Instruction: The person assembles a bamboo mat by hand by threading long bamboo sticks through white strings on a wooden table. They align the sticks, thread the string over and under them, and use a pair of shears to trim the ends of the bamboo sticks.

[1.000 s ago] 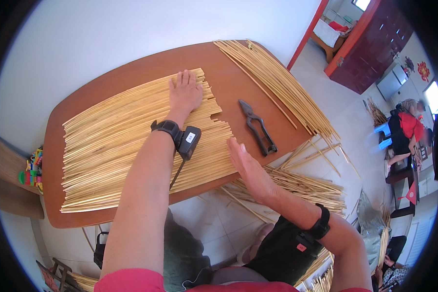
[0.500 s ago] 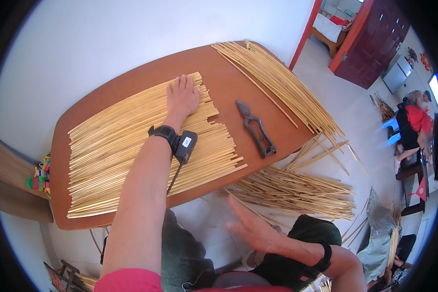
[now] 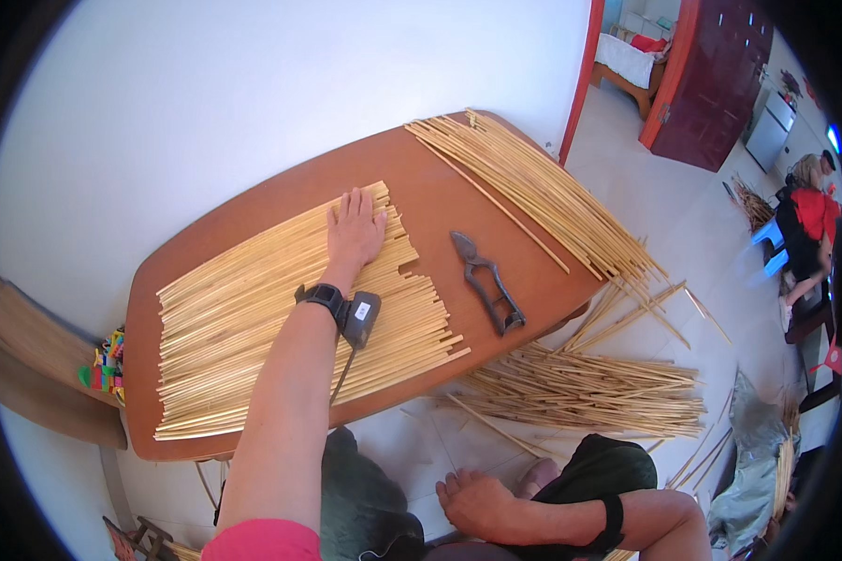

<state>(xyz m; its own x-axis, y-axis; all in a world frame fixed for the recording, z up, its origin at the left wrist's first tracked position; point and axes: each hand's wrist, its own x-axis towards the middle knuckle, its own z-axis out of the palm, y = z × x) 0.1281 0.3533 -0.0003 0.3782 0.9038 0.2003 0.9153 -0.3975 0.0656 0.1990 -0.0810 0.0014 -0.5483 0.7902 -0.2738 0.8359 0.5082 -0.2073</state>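
My left hand [image 3: 356, 230] lies flat with its fingers stretched on a wide layer of straight yellow sticks [image 3: 253, 323], near their uneven right ends. The sticks lie side by side on a brown table [image 3: 421, 173]. My right hand [image 3: 477, 505] is low in front of me beside my leg, off the table. Its fingers are curled in, and I see nothing in them. Dark-handled pruning shears [image 3: 485, 280] rest on the table to the right of the layer, apart from both hands.
Another bundle of sticks [image 3: 524, 187] lies across the table's right end, overhanging its edge. Below, a pile of sticks [image 3: 580, 388] lies on the floor. A grey plastic sheet [image 3: 747, 458] is farther right. A person in red [image 3: 807, 215] sits at the far right.
My right hand has dropped lower, and its fingers have curled from an outstretched shape. My left hand still presses on the sticks. The view has shifted, so the table appears lower.
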